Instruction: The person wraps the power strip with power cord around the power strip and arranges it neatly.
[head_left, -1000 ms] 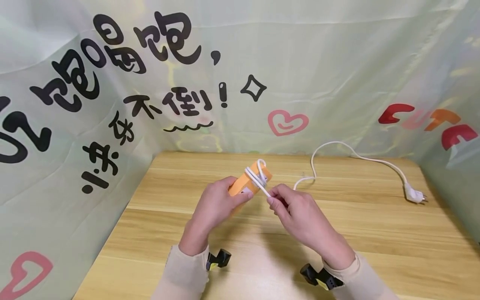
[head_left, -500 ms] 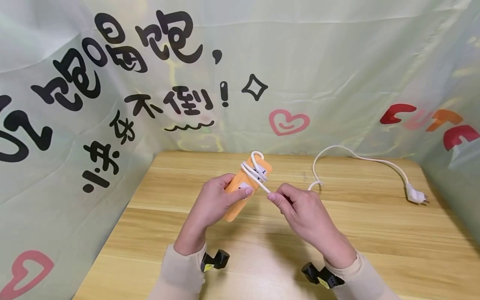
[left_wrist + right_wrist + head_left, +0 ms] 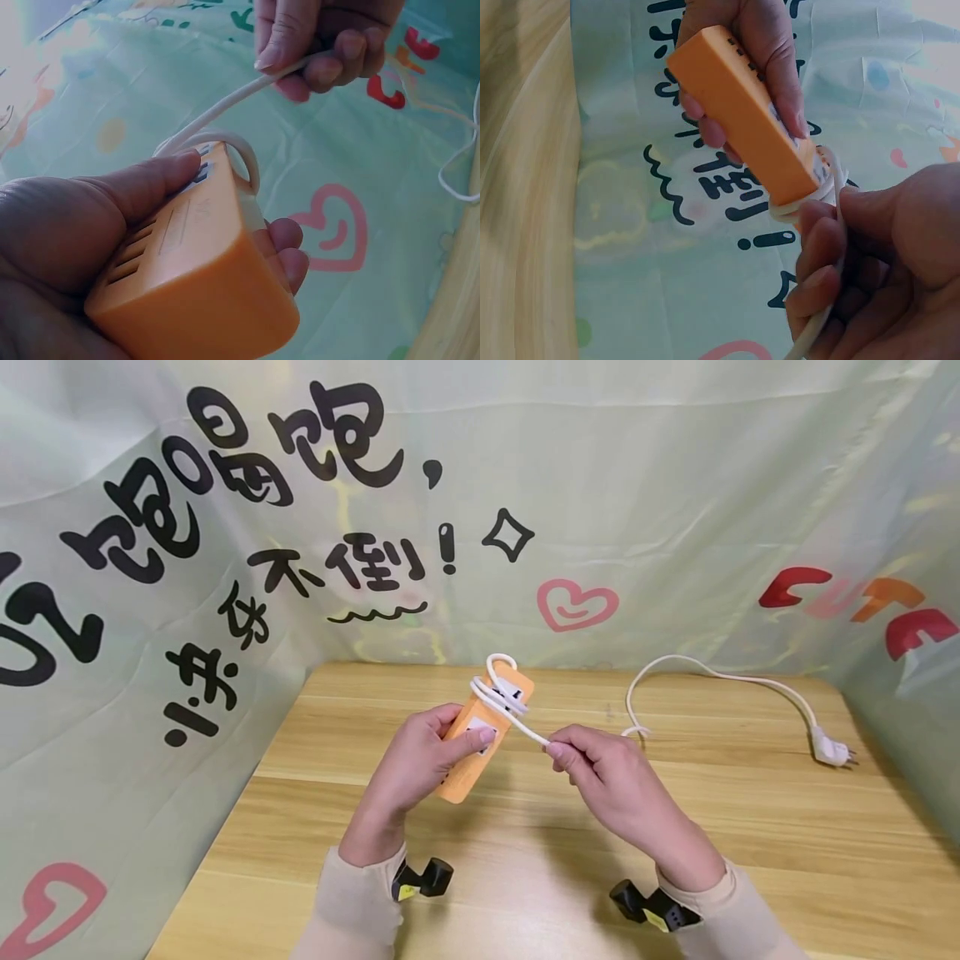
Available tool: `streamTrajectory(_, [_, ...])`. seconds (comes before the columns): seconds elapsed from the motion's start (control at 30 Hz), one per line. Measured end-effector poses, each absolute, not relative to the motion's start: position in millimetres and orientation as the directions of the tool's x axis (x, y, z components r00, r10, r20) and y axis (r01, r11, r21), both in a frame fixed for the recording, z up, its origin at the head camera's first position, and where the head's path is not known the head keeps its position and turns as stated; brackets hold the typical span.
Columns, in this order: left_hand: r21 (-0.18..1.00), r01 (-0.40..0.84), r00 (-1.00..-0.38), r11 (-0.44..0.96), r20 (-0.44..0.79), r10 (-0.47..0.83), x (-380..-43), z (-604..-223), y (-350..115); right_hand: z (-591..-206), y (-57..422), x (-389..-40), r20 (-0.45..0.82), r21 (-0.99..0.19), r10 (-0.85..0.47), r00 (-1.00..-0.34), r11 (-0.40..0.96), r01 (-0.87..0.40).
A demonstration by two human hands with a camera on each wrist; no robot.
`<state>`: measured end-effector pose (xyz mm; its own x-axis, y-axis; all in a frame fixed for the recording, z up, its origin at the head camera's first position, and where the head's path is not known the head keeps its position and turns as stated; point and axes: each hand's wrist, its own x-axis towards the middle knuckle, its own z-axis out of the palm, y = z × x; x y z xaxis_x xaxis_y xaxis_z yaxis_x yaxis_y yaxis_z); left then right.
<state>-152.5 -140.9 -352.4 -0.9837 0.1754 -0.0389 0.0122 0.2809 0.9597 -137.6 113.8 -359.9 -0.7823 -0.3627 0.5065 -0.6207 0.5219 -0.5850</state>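
Note:
My left hand [image 3: 411, 766] grips an orange power strip [image 3: 463, 778] round its body, thumb across the white socket face and fingers behind. The strip is held up at a slant over the table, its upper end pointing away. A white cord [image 3: 522, 729] loops round that upper end more than once. To the right, my right hand [image 3: 615, 785] pinches the cord between thumb and fingers, and the stretch up to the strip is taut. In the right wrist view, the cord [image 3: 811, 339] runs on through the curled fingers and out below the palm.
The cord's free length [image 3: 675, 657] curves over the back right of the wooden table [image 3: 315, 877] to a white plug [image 3: 829, 748]. A pale printed cloth [image 3: 675, 510] walls the table at the back and sides. Each wrist wears a small black camera [image 3: 435, 877].
The power strip has turned its socket face up towards the head camera and shifted a little left. My right hand has moved slightly right, drawing the cord along.

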Motion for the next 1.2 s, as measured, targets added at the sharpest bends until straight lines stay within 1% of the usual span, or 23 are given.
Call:
streamTrajectory(0.13, [0.971,0.006,-0.981,0.241,-0.041,0.191,-152.6,-351.2,-140.8,-358.8,113.4,-138.9,0.497,-0.578,-0.329,-0.803,0.564,-0.589])
streamTrajectory(0.3, [0.976,0.01,-0.975,0.217,-0.038,0.218,-153.0,-352.0,-140.6,-357.5,114.5,-139.5,0.433,-0.561,-0.272,-0.859,0.665,-0.493])
streamTrajectory(0.4, [0.981,0.006,-0.97,0.194,-0.042,0.239,-152.9,-352.7,-140.6,-358.5,116.7,-141.7,0.411,-0.535,-0.243,-0.879,0.716,-0.448])
streamTrajectory(0.57, [0.988,-0.005,-0.959,0.157,-0.049,0.278,-153.1,-354.8,-140.8,-360.6,120.5,-145.2,0.366,-0.536,-0.207,-0.907,0.75,-0.388])
streamTrajectory(0.7, [0.99,-0.01,-0.952,0.143,-0.054,0.302,-155.0,-356.9,-143.0,-359.2,123.7,-147.1,0.293,-0.602,-0.247,-0.924,0.702,-0.379])
streamTrajectory(0.83, [0.991,-0.022,-0.949,0.131,-0.062,0.308,-156.8,-359.0,-147.9,-357.1,128.5,-148.9,0.237,-0.646,-0.33,-0.914,0.649,-0.402])
streamTrajectory(0.97, [0.989,-0.021,-0.939,0.146,-0.07,0.338,-158.1,-359.0,-150.7,-357.1,133.1,-151.2,0.236,-0.616,-0.372,-0.898,0.657,-0.434])
streamTrajectory(1.07, [0.986,-0.017,-0.924,0.166,-0.079,0.374,-158.3,-358.5,-152.0,-358.9,134.9,-153.5,0.234,-0.577,-0.374,-0.897,0.69,-0.438])
streamTrajectory(1.2, [0.985,-0.021,-0.909,0.17,-0.089,0.407,-157.4,-357.9,-154.8,-360.2,137.1,-156.5,0.185,-0.547,-0.319,-0.93,0.753,-0.367])
